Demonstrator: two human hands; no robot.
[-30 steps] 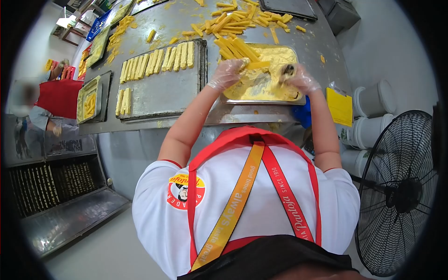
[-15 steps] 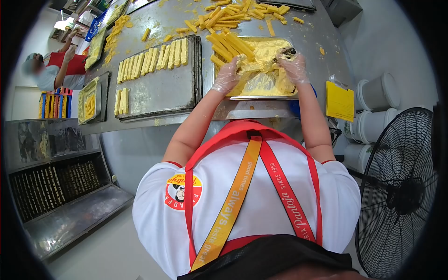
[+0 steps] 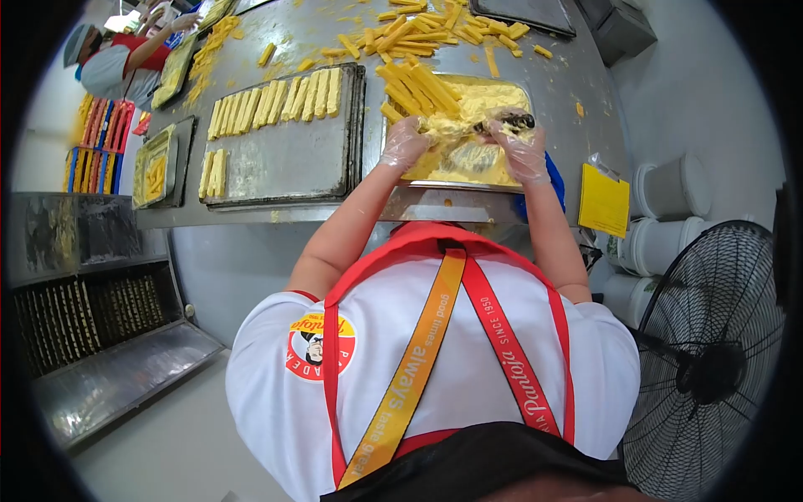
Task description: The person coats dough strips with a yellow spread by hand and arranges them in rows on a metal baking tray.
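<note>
Under my left fingers (image 3: 410,138) and right fingers (image 3: 512,140) is the pan (image 3: 468,183), sticks (image 3: 414,88) at its left side beyond my left fingers, a pile (image 3: 401,35) on the table (image 3: 577,75) farther ahead. Left of my left fingers lies the sheet (image 3: 284,159) bearing strips (image 3: 311,94), then a tray (image 3: 176,161). The paper (image 3: 604,201), buckets (image 3: 676,186) and fan (image 3: 711,368) are right of my right fingers.

Across the upper frame, a steel table (image 3: 585,100) is seen: a broad tray (image 3: 284,159) is set left of centre, a cream-filled pan (image 3: 460,185) right of centre. Yellow sticks (image 3: 410,35) are heaped at top centre; yellow scraps (image 3: 219,54) are strewn upper left.
</note>
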